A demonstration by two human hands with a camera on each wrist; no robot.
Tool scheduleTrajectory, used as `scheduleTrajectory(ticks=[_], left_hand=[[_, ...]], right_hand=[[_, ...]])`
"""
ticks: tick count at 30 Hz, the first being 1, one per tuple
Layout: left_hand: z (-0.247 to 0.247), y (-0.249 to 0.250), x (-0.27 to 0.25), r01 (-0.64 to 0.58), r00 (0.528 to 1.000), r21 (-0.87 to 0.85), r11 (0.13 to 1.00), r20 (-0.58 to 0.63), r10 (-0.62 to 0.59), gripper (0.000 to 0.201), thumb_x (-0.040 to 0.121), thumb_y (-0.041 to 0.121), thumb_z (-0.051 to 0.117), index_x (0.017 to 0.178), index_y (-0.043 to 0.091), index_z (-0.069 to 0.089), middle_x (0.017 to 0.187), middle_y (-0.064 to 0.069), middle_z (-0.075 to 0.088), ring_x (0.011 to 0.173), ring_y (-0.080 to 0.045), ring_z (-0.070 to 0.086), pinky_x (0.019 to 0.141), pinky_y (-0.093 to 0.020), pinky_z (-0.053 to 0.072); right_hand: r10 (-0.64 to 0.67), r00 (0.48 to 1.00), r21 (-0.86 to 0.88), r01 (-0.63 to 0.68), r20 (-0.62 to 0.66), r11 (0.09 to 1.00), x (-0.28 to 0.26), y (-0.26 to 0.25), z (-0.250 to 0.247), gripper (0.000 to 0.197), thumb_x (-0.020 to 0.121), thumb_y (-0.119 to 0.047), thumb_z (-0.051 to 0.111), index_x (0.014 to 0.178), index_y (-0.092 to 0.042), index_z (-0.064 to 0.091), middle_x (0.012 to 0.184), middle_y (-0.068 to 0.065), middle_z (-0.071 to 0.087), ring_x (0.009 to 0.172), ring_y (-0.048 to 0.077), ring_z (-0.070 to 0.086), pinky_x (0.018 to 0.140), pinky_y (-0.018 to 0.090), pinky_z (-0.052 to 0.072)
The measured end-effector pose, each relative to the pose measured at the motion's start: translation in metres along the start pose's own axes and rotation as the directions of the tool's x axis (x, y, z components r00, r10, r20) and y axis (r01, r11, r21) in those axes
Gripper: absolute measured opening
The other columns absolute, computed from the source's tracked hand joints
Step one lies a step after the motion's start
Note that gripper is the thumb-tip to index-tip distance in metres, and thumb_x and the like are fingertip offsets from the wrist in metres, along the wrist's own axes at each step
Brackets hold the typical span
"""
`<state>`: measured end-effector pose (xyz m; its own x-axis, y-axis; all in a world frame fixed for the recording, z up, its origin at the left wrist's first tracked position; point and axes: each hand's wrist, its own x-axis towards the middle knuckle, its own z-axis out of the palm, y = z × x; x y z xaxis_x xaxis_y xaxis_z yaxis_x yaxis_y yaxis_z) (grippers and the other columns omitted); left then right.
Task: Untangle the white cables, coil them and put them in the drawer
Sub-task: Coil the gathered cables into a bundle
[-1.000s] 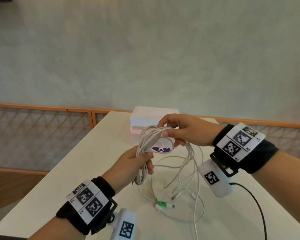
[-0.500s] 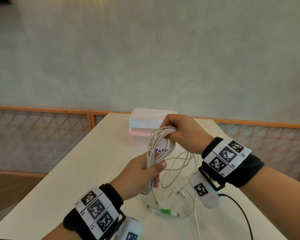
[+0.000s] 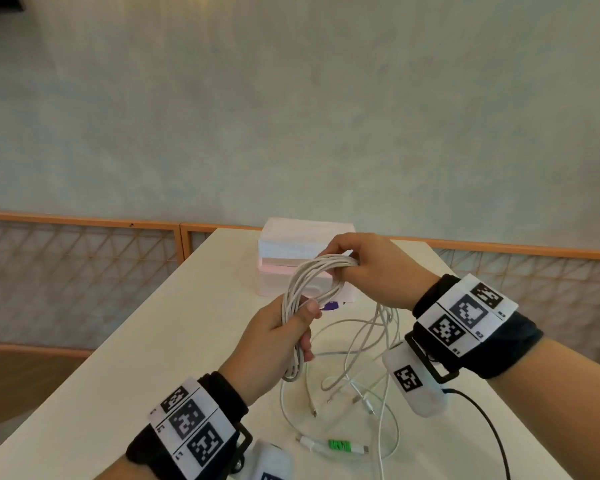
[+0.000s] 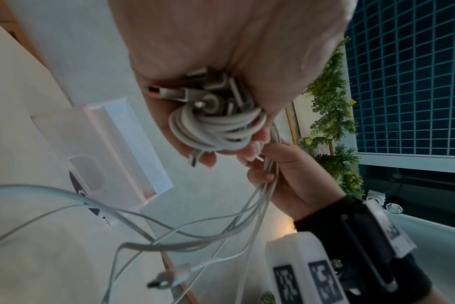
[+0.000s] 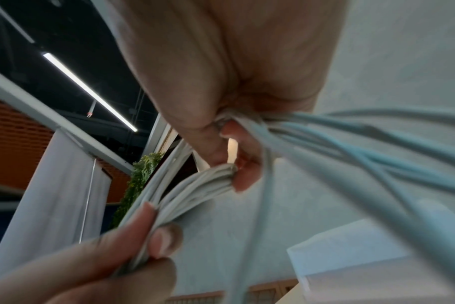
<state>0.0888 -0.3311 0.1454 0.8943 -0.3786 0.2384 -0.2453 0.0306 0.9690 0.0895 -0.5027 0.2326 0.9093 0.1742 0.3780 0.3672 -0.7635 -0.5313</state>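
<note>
Compared with a second ago, the two hands are sitting closer together and the bundle of white cables (image 3: 307,299) is hanging in a narrower, more upright loop; the right hand (image 3: 371,268) has slid from pinching the side of the loop to closing over its top end. The left hand (image 3: 274,344) is curled tight around the lower half of the bundle, thumb pressing across the strands, much as it was before. The right hand's fingers are wrapped around the top of the coil, holding it above the tabletop (image 3: 160,362).

From the left wrist view, the coiled strands and several metal plug ends are bunching inside the left hand's palm. Loose lengths are trailing down from the right hand and spreading over the tabletop in open loops, with small connectors lying among them. One cable end there is wearing a green tag (image 3: 339,445), too small to read.

Behind the hands, a translucent white drawer box (image 3: 284,251) is standing on the tabletop, its drawer pulled partly out. A dark purple sticker (image 3: 329,305) is peeking out beside its base, now mostly hidden by the cables; only "Cl" can be made out in the left wrist view.
</note>
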Motion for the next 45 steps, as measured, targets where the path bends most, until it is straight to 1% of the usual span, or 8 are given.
scheduleTrajectory(ticks=[5,11,16,26,34,38,41,45], left_hand=[[-0.006,-0.001,0.003,0.063,0.998,-0.024,0.998,-0.022,-0.063,0.027,0.093,0.035,0.051,0.085,0.011,0.059,0.051,0.002,0.048,0.048,-0.015,0.050,0.061,-0.034,0.048],[-0.011,-0.005,0.003,0.112,0.993,0.103,0.988,0.034,-0.116,0.028,0.095,0.033,0.050,0.085,0.008,0.059,0.049,0.004,0.049,0.047,-0.014,0.050,0.054,-0.025,0.048],[-0.010,-0.006,0.003,0.153,0.984,0.165,0.974,0.062,-0.165,0.028,0.094,0.034,0.052,0.083,0.009,0.057,0.048,0.005,0.049,0.045,-0.012,0.049,0.051,-0.023,0.046],[-0.016,0.005,-0.001,0.112,0.972,0.229,0.967,0.176,-0.154,0.028,0.094,0.036,0.050,0.082,0.012,0.058,0.050,0.004,0.049,0.050,-0.017,0.049,0.059,-0.031,0.046],[-0.020,0.006,-0.007,0.085,0.960,0.212,0.974,0.244,-0.136,0.030,0.094,0.038,0.051,0.082,0.012,0.058,0.048,0.004,0.048,0.049,-0.016,0.049,0.058,-0.030,0.047],[-0.019,0.003,-0.012,0.081,0.942,0.167,0.983,0.308,-0.130,0.032,0.086,0.046,0.052,0.080,0.015,0.057,0.048,0.005,0.048,0.048,-0.015,0.049,0.059,-0.033,0.047],[-0.020,0.002,-0.015,0.085,0.949,0.109,0.990,0.296,-0.114,0.031,0.086,0.045,0.052,0.080,0.015,0.057,0.049,0.004,0.047,0.048,-0.016,0.049,0.060,-0.034,0.048],[-0.017,0.005,-0.017,0.073,0.973,-0.050,0.996,0.225,-0.060,0.032,0.085,0.041,0.051,0.080,0.010,0.053,0.049,0.002,0.041,0.045,-0.014,0.046,0.058,-0.031,0.049]], right_hand=[[-0.066,0.994,0.015,0.065,0.087,0.998,0.000,-0.001,-0.009,0.030,0.079,-0.031,0.072,0.107,-0.025,0.061,0.092,-0.008,0.058,0.054,-0.002,0.050,0.051,0.011,0.040],[-0.164,0.974,-0.101,0.181,0.158,0.978,0.006,-0.008,-0.018,0.021,0.085,-0.035,0.064,0.102,-0.024,0.062,0.051,-0.013,0.046,0.053,0.004,0.042,0.053,0.014,0.033],[-0.296,0.890,-0.411,0.427,0.346,0.805,0.004,-0.017,-0.011,0.048,0.092,-0.036,0.052,0.137,-0.042,0.037,0.090,-0.004,0.053,0.077,0.010,0.047,0.071,0.022,0.038],[-0.520,0.771,-0.552,0.630,0.366,0.546,0.005,-0.003,-0.008,0.035,0.095,-0.041,0.031,0.090,-0.015,0.054,0.077,0.003,0.059,0.059,0.029,0.057,0.047,0.029,0.039],[-0.523,0.738,-0.670,0.646,0.425,0.367,0.004,0.009,-0.017,0.011,0.091,-0.029,0.037,0.096,-0.021,0.043,0.074,0.001,0.055,0.044,0.025,0.052,0.033,0.026,0.034],[-0.450,0.819,-0.712,0.550,0.356,0.437,0.008,0.016,-0.015,0.016,0.090,-0.022,0.031,0.098,-0.019,0.044,0.077,0.002,0.060,0.054,0.027,0.057,0.041,0.030,0.040],[-0.328,0.905,-0.564,0.425,0.270,0.708,0.002,0.017,-0.011,0.021,0.098,-0.030,0.036,0.104,-0.017,0.051,0.083,0.002,0.060,0.073,0.023,0.055,0.062,0.027,0.039],[-0.209,0.967,-0.225,0.237,0.142,0.945,-0.002,0.018,-0.005,0.012,0.096,-0.023,0.048,0.087,-0.017,0.053,0.060,-0.011,0.044,0.059,-0.001,0.047,0.056,0.010,0.034]])
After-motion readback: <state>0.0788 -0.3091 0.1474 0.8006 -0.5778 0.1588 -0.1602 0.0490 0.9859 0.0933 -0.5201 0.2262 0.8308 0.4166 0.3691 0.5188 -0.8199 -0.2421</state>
